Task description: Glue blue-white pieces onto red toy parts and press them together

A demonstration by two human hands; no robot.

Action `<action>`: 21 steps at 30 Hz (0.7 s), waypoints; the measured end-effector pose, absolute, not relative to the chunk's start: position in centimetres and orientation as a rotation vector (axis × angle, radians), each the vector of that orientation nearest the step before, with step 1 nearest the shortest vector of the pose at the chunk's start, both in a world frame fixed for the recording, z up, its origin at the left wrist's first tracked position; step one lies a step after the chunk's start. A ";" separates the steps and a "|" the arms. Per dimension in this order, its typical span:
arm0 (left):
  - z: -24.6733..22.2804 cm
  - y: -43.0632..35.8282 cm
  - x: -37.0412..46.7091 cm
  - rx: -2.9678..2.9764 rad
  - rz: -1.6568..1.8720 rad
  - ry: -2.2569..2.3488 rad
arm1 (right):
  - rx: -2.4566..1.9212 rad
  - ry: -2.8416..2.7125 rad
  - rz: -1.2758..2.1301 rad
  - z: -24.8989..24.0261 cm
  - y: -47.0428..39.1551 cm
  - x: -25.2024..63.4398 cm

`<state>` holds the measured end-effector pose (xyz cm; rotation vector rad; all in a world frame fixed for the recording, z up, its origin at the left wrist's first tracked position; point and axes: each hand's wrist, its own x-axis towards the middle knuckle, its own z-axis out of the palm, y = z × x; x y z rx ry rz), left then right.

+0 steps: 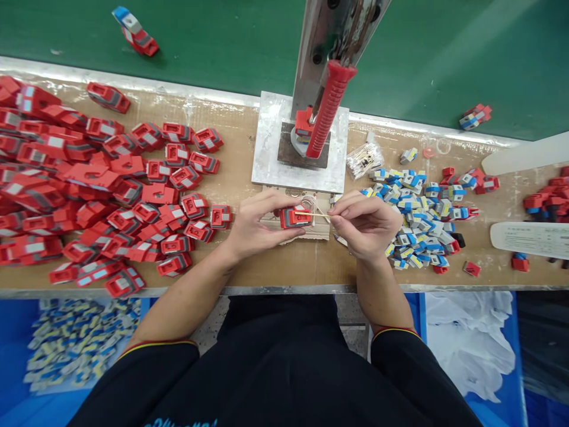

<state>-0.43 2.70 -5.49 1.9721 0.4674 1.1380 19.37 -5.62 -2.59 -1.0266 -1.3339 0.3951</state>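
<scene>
My left hand (260, 222) pinches a red and grey plastic part (288, 217) between thumb and fingers, in front of the metal press base. My right hand (367, 222) holds a thin wooden stick (317, 217) in a pinch, and the stick's left end reaches over the top of the red part. Beneath them lies a piece of ridged cardboard (317, 232) with a small clear round dish (307, 203) at its back. Whether the stick's tip touches the part is too small to tell.
A hand press with a red handle (331, 110) rises behind my hands. Many red parts (155, 193) lie left; small blue and white parts (411, 219) and bagged cotton swabs (365, 159) lie right. Blue bins (15, 356) stand below the table edge.
</scene>
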 end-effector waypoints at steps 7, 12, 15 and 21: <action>-5.4 2.7 -0.7 1.992 1.041 0.552 | -1.093 -1.346 0.365 -2.7 -5.7 19.5; -5.4 2.8 -0.8 1.992 1.056 0.579 | -1.077 -1.351 0.329 -2.5 -5.7 19.9; -5.5 2.9 -0.8 2.000 1.081 0.587 | -1.062 -1.375 0.305 -2.5 -5.7 20.1; -5.6 3.0 -0.8 1.995 1.155 0.567 | -1.129 -1.379 0.243 -2.4 -5.9 20.3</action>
